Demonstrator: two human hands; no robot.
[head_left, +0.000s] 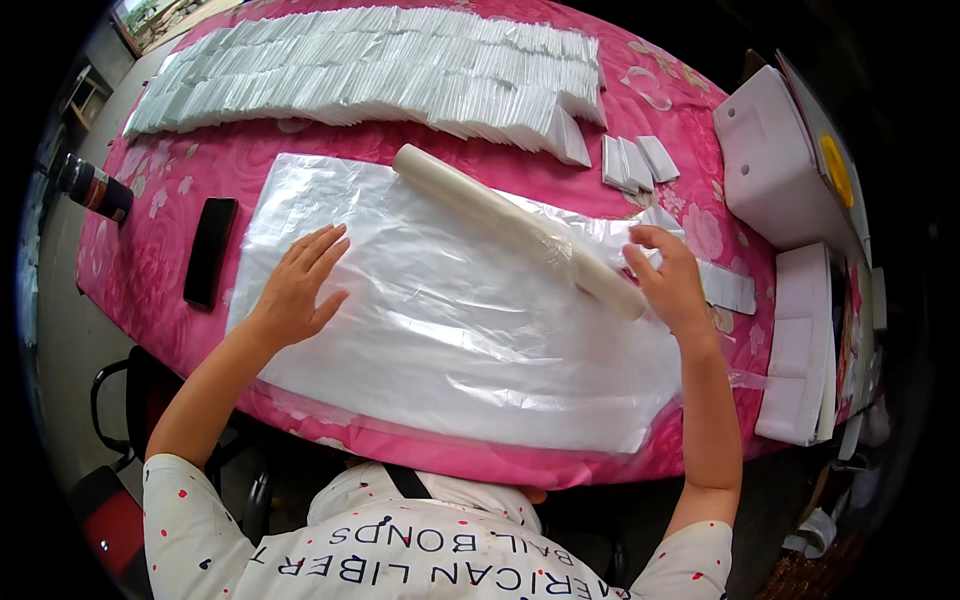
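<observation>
A stack of thin, see-through plastic sheets or bags (pixel 440 330) lies flat before me, creased and shiny. My left hand (pixel 303 288) rests over its left part, fingers stretched and thumb apart, holding nothing. Slantwise across the upper part lies a long cream-coloured roll or tube (pixel 485 212), its lower end pointing to the right. Just beside that end is my right hand (pixel 665 278), with fingers bent and thumb apart; nothing shows between them. Crumpled clear plastic (pixel 600 232) lies between the tube and that hand. Whether the right fingertips touch it is hard to see.
Rows of folded white plastic packets (pixel 370 75) fill the far side of the pink flowered tablecloth (pixel 150 290). Several small packets (pixel 637 163) lie at the right. A black phone (pixel 210 252) and a dark bottle (pixel 95 188) are at left, white foam boxes (pixel 765 155) at right.
</observation>
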